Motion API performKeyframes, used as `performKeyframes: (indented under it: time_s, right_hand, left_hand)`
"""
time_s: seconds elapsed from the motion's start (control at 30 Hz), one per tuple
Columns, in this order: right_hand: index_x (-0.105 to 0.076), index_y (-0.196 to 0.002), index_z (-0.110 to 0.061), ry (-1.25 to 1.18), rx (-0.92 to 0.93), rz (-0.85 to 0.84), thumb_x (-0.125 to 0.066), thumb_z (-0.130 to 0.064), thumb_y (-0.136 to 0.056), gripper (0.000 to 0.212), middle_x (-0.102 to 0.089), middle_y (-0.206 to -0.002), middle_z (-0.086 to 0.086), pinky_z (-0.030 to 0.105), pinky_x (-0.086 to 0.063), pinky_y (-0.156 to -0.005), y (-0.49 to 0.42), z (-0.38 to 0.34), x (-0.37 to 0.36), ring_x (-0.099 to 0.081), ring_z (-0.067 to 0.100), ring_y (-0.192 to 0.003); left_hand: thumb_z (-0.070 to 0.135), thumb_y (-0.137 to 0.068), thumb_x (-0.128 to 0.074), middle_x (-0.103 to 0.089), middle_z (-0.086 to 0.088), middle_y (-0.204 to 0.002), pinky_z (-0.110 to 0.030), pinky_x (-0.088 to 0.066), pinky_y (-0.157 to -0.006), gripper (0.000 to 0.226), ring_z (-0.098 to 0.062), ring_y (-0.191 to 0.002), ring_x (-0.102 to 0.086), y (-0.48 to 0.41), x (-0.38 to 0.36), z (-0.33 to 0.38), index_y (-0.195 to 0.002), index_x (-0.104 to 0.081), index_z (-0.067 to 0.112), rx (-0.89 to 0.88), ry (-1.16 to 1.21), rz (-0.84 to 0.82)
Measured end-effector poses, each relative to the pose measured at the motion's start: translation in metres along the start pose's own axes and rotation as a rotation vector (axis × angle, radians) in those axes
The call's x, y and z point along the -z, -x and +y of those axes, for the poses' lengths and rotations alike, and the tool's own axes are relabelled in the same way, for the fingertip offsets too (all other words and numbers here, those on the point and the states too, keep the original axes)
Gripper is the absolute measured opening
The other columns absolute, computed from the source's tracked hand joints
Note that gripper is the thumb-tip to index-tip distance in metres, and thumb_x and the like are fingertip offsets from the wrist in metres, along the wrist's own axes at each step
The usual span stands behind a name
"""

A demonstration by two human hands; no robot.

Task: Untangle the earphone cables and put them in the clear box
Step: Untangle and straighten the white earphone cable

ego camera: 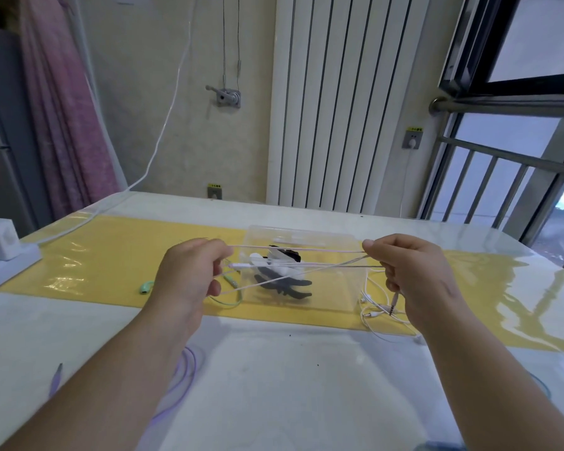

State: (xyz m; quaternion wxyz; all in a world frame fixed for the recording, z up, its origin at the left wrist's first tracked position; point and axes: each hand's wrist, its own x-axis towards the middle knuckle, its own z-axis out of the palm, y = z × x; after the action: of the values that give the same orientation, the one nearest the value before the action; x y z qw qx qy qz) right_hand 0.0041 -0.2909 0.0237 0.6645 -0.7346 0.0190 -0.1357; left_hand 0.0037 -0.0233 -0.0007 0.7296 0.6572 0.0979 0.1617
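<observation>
Soft daylight is admitted through the dark-framed glass window [534, 37] at right. Bright glare is recorded on the glossy clear plastic table cover [518, 288]. Edge lines are bowed by wide-angle distortion.

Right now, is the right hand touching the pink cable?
Touching. The head view shows the right hand pinching the pink cable at its fingertips.

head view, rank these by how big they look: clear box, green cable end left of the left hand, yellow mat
1. yellow mat, spanning nearly the table's width
2. clear box
3. green cable end, clearly the smallest
</observation>
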Motion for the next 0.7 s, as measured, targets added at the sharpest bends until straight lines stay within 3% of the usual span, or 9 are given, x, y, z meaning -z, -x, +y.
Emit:
performKeyframes:
  time_s: [0.1, 0.17, 0.33, 0.57, 0.7]
  right_hand:
    - [-0.064, -0.07, -0.007, -0.015, 0.025, 0.013, -0.077, -0.017, -0.077, 0.018, -0.044, -0.043, -0.015, 0.03, -0.027, -0.053, 0.0, 0.001, -0.001, -0.03, 0.016, -0.052]
    - [-0.065, -0.071, -0.005, -0.029, 0.042, 0.027, -0.077, -0.016, -0.077, 0.017, -0.045, -0.043, -0.016, 0.03, -0.027, -0.052, 0.0, 0.001, 0.0, -0.029, 0.016, -0.051]
    - [-0.065, -0.077, 0.003, -0.046, 0.035, 0.06, -0.077, -0.017, -0.078, 0.023, -0.044, -0.041, -0.015, 0.03, -0.025, -0.052, -0.001, 0.001, 0.003, -0.026, 0.017, -0.052]
    - [-0.067, -0.076, -0.001, -0.031, 0.023, 0.049, -0.077, -0.018, -0.078, 0.02, -0.045, -0.04, -0.016, 0.03, -0.028, -0.053, 0.001, 0.002, -0.002, -0.03, 0.016, -0.051]
    - [-0.068, -0.071, -0.006, -0.028, 0.021, 0.048, -0.078, -0.02, -0.077, 0.018, -0.043, -0.042, -0.015, 0.03, -0.028, -0.053, 0.001, 0.003, -0.004, -0.028, 0.018, -0.053]
  left_hand:
    - [0.009, -0.06, -0.063, -0.038, -0.005, -0.055, -0.031, -0.03, -0.056, 0.015, -0.021, -0.046, -0.038, 0.004, 0.0, -0.002, -0.059, -0.048, 0.006, -0.061, -0.237, -0.017]
    - [0.01, -0.056, -0.061, -0.036, -0.007, -0.058, -0.033, -0.028, -0.058, 0.015, -0.021, -0.053, -0.033, 0.006, -0.001, -0.002, -0.059, -0.046, 0.005, -0.11, -0.287, -0.024]
    - [0.013, -0.049, -0.063, -0.052, -0.012, -0.074, -0.034, -0.032, -0.062, 0.016, -0.022, -0.056, -0.038, 0.006, -0.002, 0.002, -0.049, -0.048, 0.017, -0.005, -0.168, -0.103]
    - [0.005, -0.045, -0.049, -0.035, -0.011, -0.062, -0.031, -0.022, -0.055, 0.012, -0.021, -0.064, -0.032, 0.006, -0.006, -0.001, -0.047, -0.039, 0.012, -0.07, -0.093, -0.054]
    - [-0.008, -0.061, -0.05, -0.045, -0.002, -0.068, -0.031, -0.023, -0.062, 0.026, -0.019, -0.071, -0.037, 0.008, -0.01, -0.006, -0.053, -0.038, 0.014, -0.153, -0.15, 0.005]
